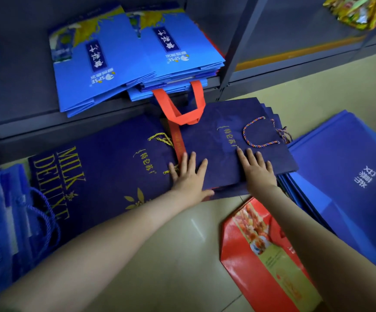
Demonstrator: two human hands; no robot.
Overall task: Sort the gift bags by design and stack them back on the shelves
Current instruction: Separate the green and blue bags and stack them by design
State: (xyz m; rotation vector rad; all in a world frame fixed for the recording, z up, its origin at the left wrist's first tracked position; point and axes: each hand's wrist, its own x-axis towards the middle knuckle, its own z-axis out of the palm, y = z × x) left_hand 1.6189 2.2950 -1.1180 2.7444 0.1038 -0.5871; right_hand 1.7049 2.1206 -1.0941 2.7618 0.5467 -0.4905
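Closest to you is a red bag (261,255) lying flat on the floor, untouched. It's a different design, so it wants its own pile. Both your arms reach out past it, stretched well forward, palms down. Your left hand (189,174) lies flat with fingers spread on the left edge of the small navy stack (234,131), right where it overlaps the big Milk Deluxe bag (97,176). Your right hand (258,170) is flat on top of that stack too, fingers straight. Neither one grips anything, they just press down. Looks to me like you're mid-sort, squaring up the navy pile on the floor. Next you'd need to get fingers under the near edge and lift the whole lot together, since the far corners are fanned out. Further back, the shelf (13,86) holds the light blue bags (106,70).
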